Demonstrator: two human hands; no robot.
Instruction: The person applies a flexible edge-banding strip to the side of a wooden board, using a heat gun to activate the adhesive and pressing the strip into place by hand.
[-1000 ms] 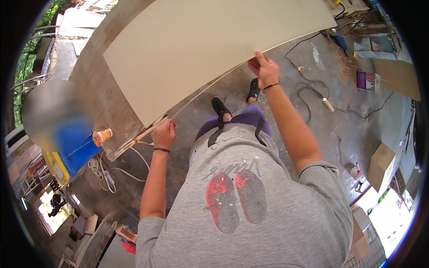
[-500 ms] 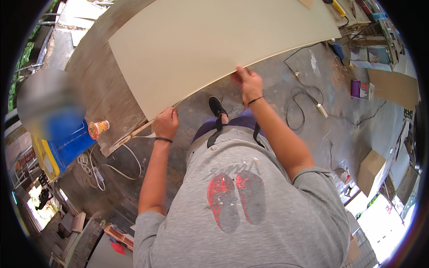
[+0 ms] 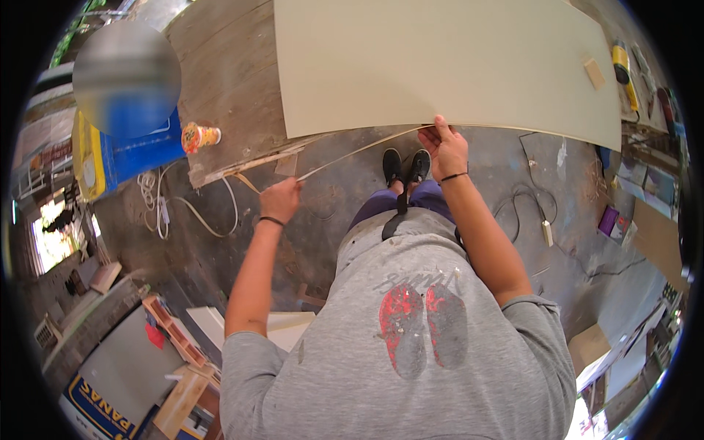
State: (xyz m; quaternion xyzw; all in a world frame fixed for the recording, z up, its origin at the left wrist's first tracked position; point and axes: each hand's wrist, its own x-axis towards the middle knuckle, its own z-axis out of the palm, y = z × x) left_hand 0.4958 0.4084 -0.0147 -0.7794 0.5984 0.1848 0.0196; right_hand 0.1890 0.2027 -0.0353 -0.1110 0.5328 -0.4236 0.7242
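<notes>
A large cream board (image 3: 440, 62) lies on a worn wooden table in front of me. A thin, light edging strip (image 3: 352, 152) runs from its near edge down to my left hand (image 3: 281, 200). That hand is closed around the strip, off the board's near left corner, and the strip's tail hangs past the fist. My right hand (image 3: 445, 149) is at the near edge, where the strip meets the board. Its fingertips pinch there, one finger reaching over the top face. Between my hands the strip slants away from the board, leaving a gap.
A patterned paper cup (image 3: 200, 137) stands at the table's left end (image 3: 227, 81), beside a blue and yellow container (image 3: 136, 158). White cable (image 3: 150, 198) hangs below. Black cord (image 3: 513, 194) lies on the floor to the right. A small wooden block (image 3: 594, 73) and a yellow-black tool (image 3: 622, 66) are at far right.
The strip now stands farther off the board's edge on the left. My left hand is farther from the board. The view has turned, so the board appears farther right.
</notes>
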